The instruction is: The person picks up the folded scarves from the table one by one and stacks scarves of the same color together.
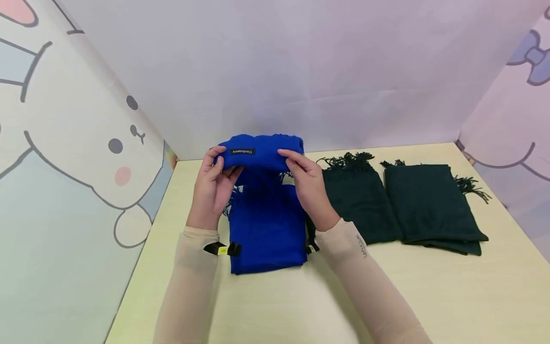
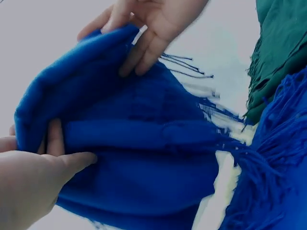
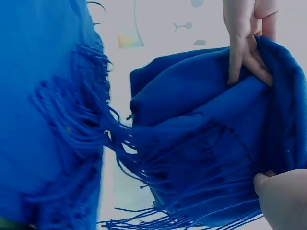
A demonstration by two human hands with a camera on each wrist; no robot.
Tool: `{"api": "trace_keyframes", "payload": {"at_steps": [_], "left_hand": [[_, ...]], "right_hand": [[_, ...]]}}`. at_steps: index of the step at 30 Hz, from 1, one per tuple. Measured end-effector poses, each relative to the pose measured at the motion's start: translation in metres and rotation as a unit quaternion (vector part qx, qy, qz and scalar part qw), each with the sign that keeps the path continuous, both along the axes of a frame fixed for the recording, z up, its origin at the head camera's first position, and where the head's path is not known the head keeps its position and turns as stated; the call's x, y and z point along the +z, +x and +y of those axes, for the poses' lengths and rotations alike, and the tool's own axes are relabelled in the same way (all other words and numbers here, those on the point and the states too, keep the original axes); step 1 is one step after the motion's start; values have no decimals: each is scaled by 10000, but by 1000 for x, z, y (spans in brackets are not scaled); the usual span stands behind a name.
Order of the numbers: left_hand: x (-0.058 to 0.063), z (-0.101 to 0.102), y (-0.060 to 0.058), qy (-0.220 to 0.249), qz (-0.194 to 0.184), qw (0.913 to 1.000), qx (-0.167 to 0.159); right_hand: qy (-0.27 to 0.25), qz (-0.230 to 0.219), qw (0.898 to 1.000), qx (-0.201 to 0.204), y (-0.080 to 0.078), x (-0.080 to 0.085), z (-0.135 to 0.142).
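Cream worktop, far edge meeting a pale wall (image 1: 275, 71). Right green cloth (image 1: 429, 203) lies folded near the right edge, toward the far right corner; left green cloth (image 1: 356, 205) just beside it, fringe toward the far edge. Lower blue cloth (image 1: 266, 234) lies flat and folded, left of the middle, between near and far edges.

Raised blue bundle (image 1: 275, 165): lifted off the worktop above the lower one, seen across the far edge. Fringes meet or overlap; cannot tell if the two blue parts join.

Step in hand, as I judge it: folding or tidying the raised part. Next move would call for an even grip at both ends, then lowering without twisting the layers.

Both hands mostly closed, gripping the bundle. Left hand (image 1: 212, 188) pinches its left end, thumb in front; right hand (image 1: 309, 184) pinches its right end. Small dark label (image 1: 242, 152) between, lettering upside down.
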State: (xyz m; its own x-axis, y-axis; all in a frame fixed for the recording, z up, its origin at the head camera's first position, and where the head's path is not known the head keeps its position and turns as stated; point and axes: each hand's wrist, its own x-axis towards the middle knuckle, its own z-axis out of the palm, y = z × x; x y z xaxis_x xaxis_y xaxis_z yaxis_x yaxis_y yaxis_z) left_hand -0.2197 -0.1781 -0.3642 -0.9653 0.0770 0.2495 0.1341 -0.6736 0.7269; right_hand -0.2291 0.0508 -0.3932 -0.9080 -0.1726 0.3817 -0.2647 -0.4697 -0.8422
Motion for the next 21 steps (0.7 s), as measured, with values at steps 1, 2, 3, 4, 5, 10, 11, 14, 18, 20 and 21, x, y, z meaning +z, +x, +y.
{"api": "trace_keyframes", "payload": {"at_steps": [1,2,3,4,5,10,11,14,18,20,21], "left_hand": [[-2,-1,-3,176,-45,9998,-25],[-3,-2,-5,367,-71,9993,-57],[-4,-3,-8,508,-84,9987,-60],[-5,-3,-10,640,-50,9979,-71],[-6,-4,-13,724,31,9973,-73],[-10,-6,-17,827,509,9953,9],[-12,-7,-16,801,534,9953,56],[-23,-11,-14,715,437,9963,186],[-40,-15,-8,603,201,9976,265],[-45,-14,-4,557,139,9980,274],[-46,-14,-2,508,111,9982,289]], "right_hand": [[-83,-20,9999,62,-1,-2,-2],[-102,-27,9999,79,-2,-4,-4],[-143,-38,9998,102,-3,-4,-6],[-177,-33,9998,119,-4,-5,-7],[-201,-36,9997,127,-5,-6,-8],[-118,-88,9998,137,-5,-10,-8],[-17,-130,9998,156,-5,-12,-8],[388,-256,9987,214,-4,-21,-7],[821,-428,9955,211,-1,-33,-5],[972,-469,9940,166,2,-37,-3],[1045,-482,9933,138,4,-37,-2]]}}
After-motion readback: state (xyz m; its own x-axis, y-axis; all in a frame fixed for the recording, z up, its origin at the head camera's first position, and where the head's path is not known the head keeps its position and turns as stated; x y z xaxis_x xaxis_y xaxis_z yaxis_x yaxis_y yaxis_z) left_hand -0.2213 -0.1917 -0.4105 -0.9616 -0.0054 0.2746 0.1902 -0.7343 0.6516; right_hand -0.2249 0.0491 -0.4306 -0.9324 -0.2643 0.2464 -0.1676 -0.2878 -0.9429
